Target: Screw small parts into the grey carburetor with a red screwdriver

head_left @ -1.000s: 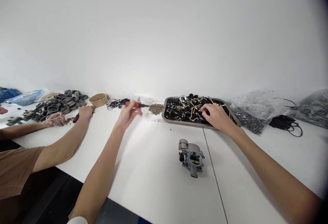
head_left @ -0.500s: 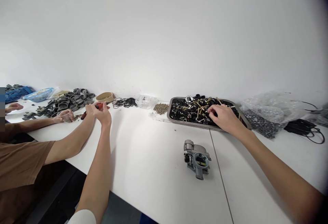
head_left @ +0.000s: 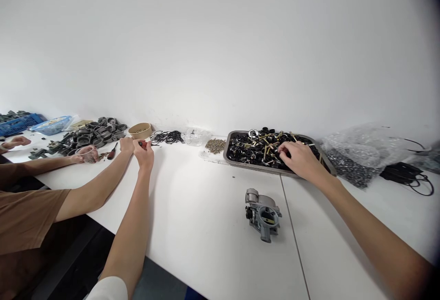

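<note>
My left hand (head_left: 144, 155) is closed around a red-and-black screwdriver (head_left: 143, 144), out at the far side of the table beside a co-worker's closed hand (head_left: 127, 145). My right hand (head_left: 298, 155) is over the right part of a metal tray (head_left: 254, 167) heaped with small black and brass-coloured parts (head_left: 261, 146). Its thumb and fingers are curled together among the parts; whatever they pinch is hidden. On the white table in front of me stands a grey metal carburetor (head_left: 264, 215), its round bore facing me.
A second screwdriver (head_left: 112, 151) lies by the co-worker's wrist. Along the wall are grey castings (head_left: 98, 133), a round tan bowl (head_left: 140, 130), black rubber rings (head_left: 167, 137), small brass pieces (head_left: 216, 145), and a plastic bag of dark parts (head_left: 354, 162). Another hand holds a clear cup (head_left: 87, 154).
My left hand has shifted slightly right with the screwdriver, away from the co-worker's hand, and the second screwdriver shows more fully. My right hand stays at the tray.
</note>
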Action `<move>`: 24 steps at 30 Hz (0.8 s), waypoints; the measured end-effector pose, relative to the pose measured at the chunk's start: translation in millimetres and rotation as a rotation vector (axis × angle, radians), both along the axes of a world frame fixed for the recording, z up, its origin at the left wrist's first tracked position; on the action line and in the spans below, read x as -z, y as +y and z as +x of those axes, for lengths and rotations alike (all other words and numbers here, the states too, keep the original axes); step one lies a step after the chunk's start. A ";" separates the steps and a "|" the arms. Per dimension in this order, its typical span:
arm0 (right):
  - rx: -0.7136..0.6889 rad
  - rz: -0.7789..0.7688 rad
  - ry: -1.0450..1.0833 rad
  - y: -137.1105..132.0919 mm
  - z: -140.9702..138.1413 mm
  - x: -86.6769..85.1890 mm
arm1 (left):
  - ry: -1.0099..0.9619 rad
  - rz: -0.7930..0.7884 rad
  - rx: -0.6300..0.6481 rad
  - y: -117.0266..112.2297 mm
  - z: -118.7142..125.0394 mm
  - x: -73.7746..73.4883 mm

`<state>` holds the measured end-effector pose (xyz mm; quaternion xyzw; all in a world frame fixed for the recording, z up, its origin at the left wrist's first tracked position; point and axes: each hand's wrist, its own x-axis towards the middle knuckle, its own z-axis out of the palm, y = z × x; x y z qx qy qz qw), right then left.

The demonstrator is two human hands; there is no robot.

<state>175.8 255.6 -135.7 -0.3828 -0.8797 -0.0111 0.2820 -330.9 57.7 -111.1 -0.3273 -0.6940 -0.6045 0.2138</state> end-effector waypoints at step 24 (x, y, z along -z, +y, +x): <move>-0.007 -0.013 0.002 -5.9 -1.6 -4.8 | -0.037 -0.002 0.019 3.2 -8.9 11.1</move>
